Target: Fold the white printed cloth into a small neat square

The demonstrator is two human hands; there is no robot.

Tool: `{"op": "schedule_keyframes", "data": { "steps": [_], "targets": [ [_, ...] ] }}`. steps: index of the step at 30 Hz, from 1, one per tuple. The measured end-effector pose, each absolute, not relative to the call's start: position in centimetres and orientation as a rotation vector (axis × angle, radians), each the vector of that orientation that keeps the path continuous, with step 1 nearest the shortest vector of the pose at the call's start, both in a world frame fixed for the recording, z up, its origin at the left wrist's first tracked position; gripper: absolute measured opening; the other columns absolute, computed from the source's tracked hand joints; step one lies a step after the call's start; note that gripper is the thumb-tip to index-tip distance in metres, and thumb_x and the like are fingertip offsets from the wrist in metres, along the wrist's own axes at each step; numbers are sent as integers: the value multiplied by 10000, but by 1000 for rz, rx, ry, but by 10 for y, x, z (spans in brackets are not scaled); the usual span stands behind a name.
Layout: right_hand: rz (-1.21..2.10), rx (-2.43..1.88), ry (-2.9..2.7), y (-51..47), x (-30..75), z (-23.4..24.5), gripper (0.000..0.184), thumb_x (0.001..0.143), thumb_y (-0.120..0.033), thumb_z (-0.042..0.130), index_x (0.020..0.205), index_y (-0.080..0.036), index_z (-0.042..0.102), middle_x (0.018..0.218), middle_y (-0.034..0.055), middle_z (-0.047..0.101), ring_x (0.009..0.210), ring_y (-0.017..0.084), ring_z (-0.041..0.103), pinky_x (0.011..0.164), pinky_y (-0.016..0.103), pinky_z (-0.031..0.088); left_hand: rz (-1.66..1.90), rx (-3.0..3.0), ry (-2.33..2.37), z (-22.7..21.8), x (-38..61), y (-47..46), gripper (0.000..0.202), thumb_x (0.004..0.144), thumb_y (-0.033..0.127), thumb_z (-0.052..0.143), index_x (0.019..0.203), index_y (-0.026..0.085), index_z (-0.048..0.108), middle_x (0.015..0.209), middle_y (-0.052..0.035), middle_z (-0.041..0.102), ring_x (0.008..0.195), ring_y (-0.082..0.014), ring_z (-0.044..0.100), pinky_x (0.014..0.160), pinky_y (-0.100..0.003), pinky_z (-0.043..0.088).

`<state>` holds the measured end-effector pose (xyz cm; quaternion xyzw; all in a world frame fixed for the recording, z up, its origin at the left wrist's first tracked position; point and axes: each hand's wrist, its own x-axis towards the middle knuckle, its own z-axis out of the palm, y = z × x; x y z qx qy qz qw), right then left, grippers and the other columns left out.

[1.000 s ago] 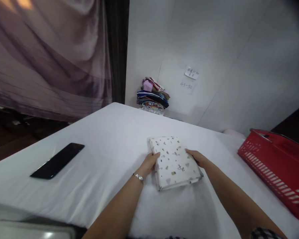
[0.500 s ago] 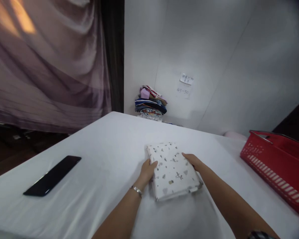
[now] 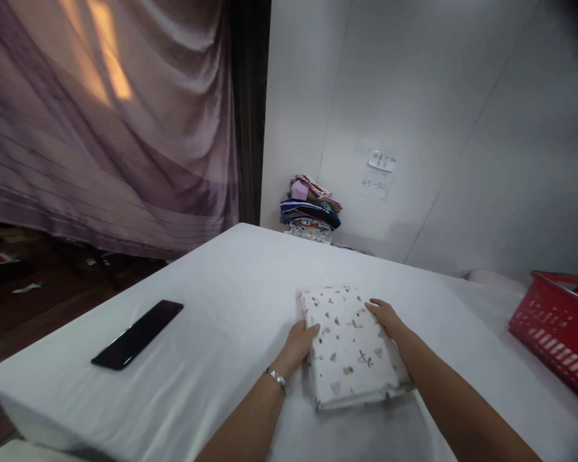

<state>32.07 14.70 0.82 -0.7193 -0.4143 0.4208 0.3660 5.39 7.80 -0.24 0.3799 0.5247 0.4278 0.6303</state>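
A folded white cloth (image 3: 349, 346) with small printed shapes lies flat on the white table (image 3: 221, 308). My left hand (image 3: 298, 343), with a silver bracelet on its wrist, grips the cloth's left edge, thumb on top. My right hand (image 3: 388, 319) holds the cloth's right edge, its fingers curled over the top. The cloth sits between both hands.
A black phone (image 3: 137, 333) lies on the table to the left. A red plastic basket (image 3: 556, 327) stands at the right edge. A stack of folded clothes (image 3: 311, 208) rests at the far side against the white wall, below paper notes (image 3: 378, 170). A purple curtain (image 3: 101, 115) hangs at left.
The view has swung left and slightly up, so the basket sits farther right. Both hands stay on the folded cloth's edges; the cloth has barely shifted on the table.
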Motion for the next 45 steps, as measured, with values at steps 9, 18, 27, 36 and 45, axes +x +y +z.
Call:
{"op": "schedule_keyframes", "data": {
  "steps": [9,18,27,36,45],
  "targets": [
    [724,-1897,-1396,136,317,19,544,743,-347,635,1242,-163,522,1348,113,460,1293,286,337,1088,399,243,974,887,1237,-6,54,81,271,702,280,672,914,115,634,993,-131,694,900,-247,647,777,-327,502],
    [263,-1913,-2268,88,282,7,555,910,-450,350,1383,-159,358,1476,101,256,1375,241,145,1091,489,92,956,928,1260,-8,54,83,289,692,295,690,913,118,634,991,-119,696,896,-231,639,751,-293,493],
    [220,-1862,-2343,54,273,6,593,914,-514,291,1390,-166,360,1479,89,244,1376,231,147,1101,459,60,958,943,1278,-3,54,82,272,680,294,699,877,120,632,1014,-139,685,897,-241,637,739,-297,491],
    [469,-1903,-2268,38,256,29,578,916,-484,284,1382,-155,378,1481,99,230,1379,225,132,1105,464,66,960,954,1286,-10,55,85,316,666,314,712,901,115,638,1000,-142,688,883,-241,641,739,-300,490],
    [470,-1701,-2448,9,237,16,606,909,-547,284,1418,-219,307,1499,46,174,1385,195,103,1113,432,39,986,970,1289,-13,55,86,339,649,319,729,912,120,652,974,-129,699,918,-243,634,765,-288,481]
  ]
}}
